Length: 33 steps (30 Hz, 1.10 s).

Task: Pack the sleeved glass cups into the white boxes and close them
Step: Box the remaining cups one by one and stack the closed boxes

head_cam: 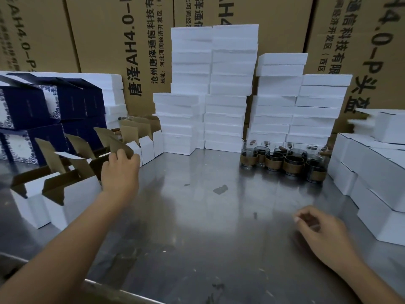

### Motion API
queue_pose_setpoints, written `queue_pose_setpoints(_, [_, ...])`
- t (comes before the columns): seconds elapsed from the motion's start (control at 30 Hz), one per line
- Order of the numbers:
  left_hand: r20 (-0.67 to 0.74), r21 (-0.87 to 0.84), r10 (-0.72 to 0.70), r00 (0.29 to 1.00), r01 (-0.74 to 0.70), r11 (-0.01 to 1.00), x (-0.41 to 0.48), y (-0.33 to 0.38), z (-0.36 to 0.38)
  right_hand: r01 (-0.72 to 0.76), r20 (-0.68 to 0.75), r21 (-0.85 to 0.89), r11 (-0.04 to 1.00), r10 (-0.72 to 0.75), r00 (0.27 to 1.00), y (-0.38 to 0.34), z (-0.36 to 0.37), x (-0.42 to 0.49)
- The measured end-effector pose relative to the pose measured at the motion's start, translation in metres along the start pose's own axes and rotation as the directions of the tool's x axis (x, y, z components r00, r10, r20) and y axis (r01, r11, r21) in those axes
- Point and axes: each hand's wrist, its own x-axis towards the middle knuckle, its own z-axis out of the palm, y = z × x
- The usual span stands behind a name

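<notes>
- Right hand (317, 224) nearest me, loosely curled, holding nothing.
- Left hand (120, 170) grips a white box flap (119, 145), far left.
- Sleeved glass cups (285, 161) stand upright, back right; I judge my right hand nearer them.

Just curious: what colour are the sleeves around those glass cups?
Tan brown, like cork, on the sleeves; head view shows it best.

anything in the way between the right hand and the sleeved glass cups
Nothing visible. Only shiny metal tabletop lies between the right hand and the cluster of brown-sleeved glass cups; closed white cardboard boxes stand off to the right.
</notes>
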Motion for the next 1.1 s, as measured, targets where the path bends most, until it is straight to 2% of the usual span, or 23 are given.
queue_pose_setpoints(0.07, [0.052, -0.147, -0.012, 0.999, 0.02, 0.989, 0.003, 0.001, -0.001, -0.006, -0.002, 0.003, 1.0, 0.006, 1.0, 0.001, 0.0, 0.0])
queue_pose_setpoints(0.17, [0.076, -0.275, 0.022, 0.997, -0.001, 0.961, 0.002, 0.008, -0.002, -0.013, -0.012, 0.012, 1.0, 0.013, 1.0, 0.001, 0.001, 0.001])
queue_pose_setpoints(0.33, [-0.045, -0.45, 0.097, 0.994, -0.107, 0.887, -0.009, 0.04, -0.012, -0.007, -0.022, 0.009, 1.0, 0.007, 1.0, 0.002, 0.001, 0.0])
queue_pose_setpoints(0.47, [-0.16, -0.567, 0.169, 0.973, -0.231, 0.791, -0.028, 0.087, -0.027, 0.0, -0.013, 0.008, 1.0, 0.0, 1.0, 0.001, 0.0, 0.0])
queue_pose_setpoints(0.6, [-0.206, -0.665, 0.259, 0.943, -0.33, 0.671, -0.05, 0.138, -0.043, 0.013, -0.011, 0.03, 0.999, -0.012, 1.0, -0.003, -0.001, -0.001])
queue_pose_setpoints(0.8, [-0.21, -0.743, 0.333, 0.919, -0.372, 0.557, -0.076, 0.197, -0.062, -0.006, 0.025, 0.184, 0.983, 0.001, 1.0, -0.008, 0.002, -0.005])
queue_pose_setpoints(1.1, [-0.22, -0.771, 0.397, 0.891, -0.407, 0.489, -0.091, 0.229, -0.085, -0.062, 0.13, 0.314, 0.947, 0.022, 0.991, -0.01, 0.015, 0.002])
